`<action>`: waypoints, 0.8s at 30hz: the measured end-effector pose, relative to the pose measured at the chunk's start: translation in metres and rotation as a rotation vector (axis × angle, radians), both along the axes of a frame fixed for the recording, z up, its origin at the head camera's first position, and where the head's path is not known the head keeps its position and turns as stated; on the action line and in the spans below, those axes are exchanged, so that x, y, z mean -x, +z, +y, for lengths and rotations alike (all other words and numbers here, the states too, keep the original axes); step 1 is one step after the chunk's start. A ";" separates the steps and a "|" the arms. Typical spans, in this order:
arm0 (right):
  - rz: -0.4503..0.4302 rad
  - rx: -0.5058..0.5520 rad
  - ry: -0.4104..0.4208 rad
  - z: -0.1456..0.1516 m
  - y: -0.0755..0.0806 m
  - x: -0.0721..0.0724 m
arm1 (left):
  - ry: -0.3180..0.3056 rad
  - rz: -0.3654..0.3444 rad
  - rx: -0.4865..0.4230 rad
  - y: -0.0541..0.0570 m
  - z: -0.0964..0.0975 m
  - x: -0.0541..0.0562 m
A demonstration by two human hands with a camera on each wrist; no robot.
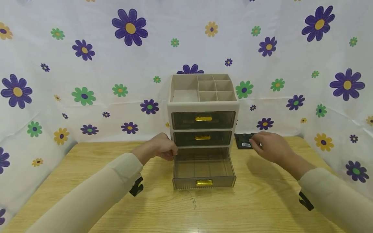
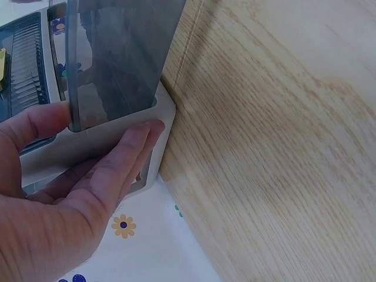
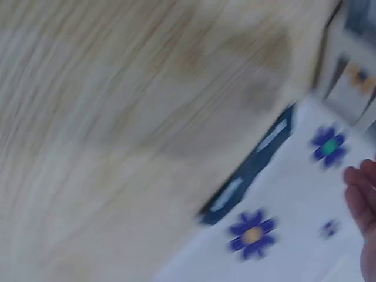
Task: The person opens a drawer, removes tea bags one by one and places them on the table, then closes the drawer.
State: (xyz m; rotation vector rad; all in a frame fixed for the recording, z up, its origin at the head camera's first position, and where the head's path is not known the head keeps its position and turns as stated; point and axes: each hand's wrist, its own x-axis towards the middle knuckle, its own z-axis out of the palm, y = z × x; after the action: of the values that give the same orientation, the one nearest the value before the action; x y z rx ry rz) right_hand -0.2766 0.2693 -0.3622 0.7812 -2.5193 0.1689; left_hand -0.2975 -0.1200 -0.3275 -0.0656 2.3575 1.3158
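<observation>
A beige desktop organizer (image 1: pixel 203 104) stands on the table with its smoky, see-through bottom drawer (image 1: pixel 204 182) pulled out. My left hand (image 1: pixel 163 147) is at its left side beside that drawer. In the left wrist view, the straight fingers of the left hand (image 2: pixel 88 194) rest along the frame, and the thumb touches near the drawer's side. My right hand (image 1: pixel 272 145) is to the right of the organizer, fingers loosely bent and holding nothing. Just left of it lies a flat black packet (image 1: pixel 242 139) with a white label, partly hidden behind the fingers.
Two upper drawers with gold handles, the top one (image 1: pixel 186 120) and the middle one (image 1: pixel 186 139), are closed. The organizer's top has open compartments (image 1: pixel 185 94). A flowered white cloth (image 1: pixel 102 64) hangs behind the wooden table (image 1: pixel 163 210).
</observation>
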 end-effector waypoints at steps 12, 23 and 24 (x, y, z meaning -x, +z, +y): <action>0.321 -0.036 0.588 -0.099 0.005 -0.067 | 0.001 -0.009 -0.008 -0.002 -0.002 0.000; 0.398 -0.370 0.497 -0.130 -0.013 -0.095 | -0.005 -0.007 -0.007 0.000 -0.002 0.001; 0.417 -0.388 0.480 -0.132 -0.014 -0.095 | -0.005 -0.007 -0.008 -0.001 -0.002 0.002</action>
State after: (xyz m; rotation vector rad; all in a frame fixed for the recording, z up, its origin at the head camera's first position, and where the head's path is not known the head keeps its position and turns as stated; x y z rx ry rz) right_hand -0.1818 0.1373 -0.3765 1.4063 -1.9555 -0.3063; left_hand -0.2993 -0.1217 -0.3283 -0.0619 2.3446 1.3205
